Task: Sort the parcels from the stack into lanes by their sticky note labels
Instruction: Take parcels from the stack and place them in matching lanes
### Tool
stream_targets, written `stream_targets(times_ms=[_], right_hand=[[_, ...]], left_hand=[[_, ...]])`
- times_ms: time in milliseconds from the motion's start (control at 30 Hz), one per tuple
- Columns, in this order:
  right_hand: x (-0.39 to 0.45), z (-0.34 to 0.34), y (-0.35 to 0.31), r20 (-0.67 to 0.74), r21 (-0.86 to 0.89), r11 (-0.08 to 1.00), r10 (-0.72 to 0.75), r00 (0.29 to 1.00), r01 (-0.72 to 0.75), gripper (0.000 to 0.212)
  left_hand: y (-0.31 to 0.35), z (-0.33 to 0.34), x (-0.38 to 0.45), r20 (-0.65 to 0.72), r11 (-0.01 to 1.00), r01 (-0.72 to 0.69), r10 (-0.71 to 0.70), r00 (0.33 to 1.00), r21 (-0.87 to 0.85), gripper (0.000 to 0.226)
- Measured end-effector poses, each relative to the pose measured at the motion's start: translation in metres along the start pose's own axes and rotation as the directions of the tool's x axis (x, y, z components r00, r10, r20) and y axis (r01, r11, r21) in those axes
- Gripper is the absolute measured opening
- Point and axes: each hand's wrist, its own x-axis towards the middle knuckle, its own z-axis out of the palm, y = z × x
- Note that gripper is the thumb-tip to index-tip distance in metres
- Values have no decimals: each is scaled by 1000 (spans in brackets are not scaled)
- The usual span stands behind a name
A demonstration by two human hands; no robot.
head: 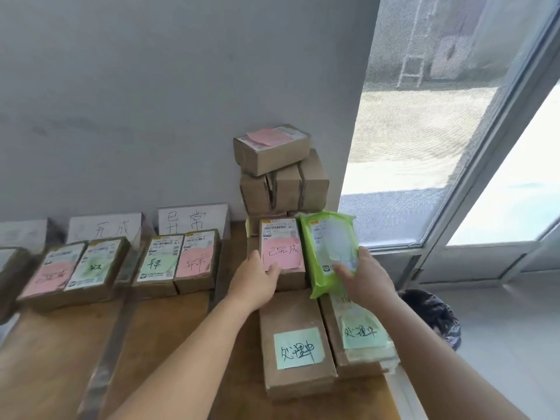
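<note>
Wooden table (169, 338) by a grey wall (151, 86); parcels in lanes, a stack (281, 174) at the back.
Left hand (257, 277) grips the pink-note box (283, 256) at its left edge, thumb on top; box runs long away from the person; right hand (363, 274) holds the green bag (330, 250) just beside it.

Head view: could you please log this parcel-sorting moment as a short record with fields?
left hand: left hand grips the brown cardboard parcel with a pink sticky note
right hand: right hand holds the green plastic mailer bag
stack: brown cardboard boxes against the wall, top one bearing a pink note
near parcels: two flat brown parcels with green notes
lanes: labelled parcels below white paper signs on the wooden table
</note>
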Motion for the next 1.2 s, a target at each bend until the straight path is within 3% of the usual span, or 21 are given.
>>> stream_targets(times_ms=[100, 367, 533, 633, 900, 1200], right_hand=[[4, 2, 0, 15, 32, 999, -19, 1000, 18, 56], [-6, 4, 8, -33, 119, 987, -103, 994, 106, 44], [-22, 6, 14, -83, 196, 972, -111, 990, 126, 71], [-35, 7, 11, -143, 233, 954, -156, 977, 187, 75], [-81, 7, -39, -247, 276, 880, -323, 913, 386, 74], [-147, 67, -116, -260, 262, 865, -365, 894, 429, 76]], left_hand=[[-1, 1, 2, 13, 994, 19, -18, 1000, -104, 42], [-1, 10, -15, -42, 976, 23, -33, 999, -217, 56], [-5, 5, -34, -114, 951, 7, -44, 993, -309, 63], [-7, -5, -47, -178, 926, -49, -20, 984, -375, 63], [-31, -61, -90, -328, 849, -159, -17, 945, -504, 52], [-112, -137, -138, -357, 815, -139, -88, 930, -562, 53]])
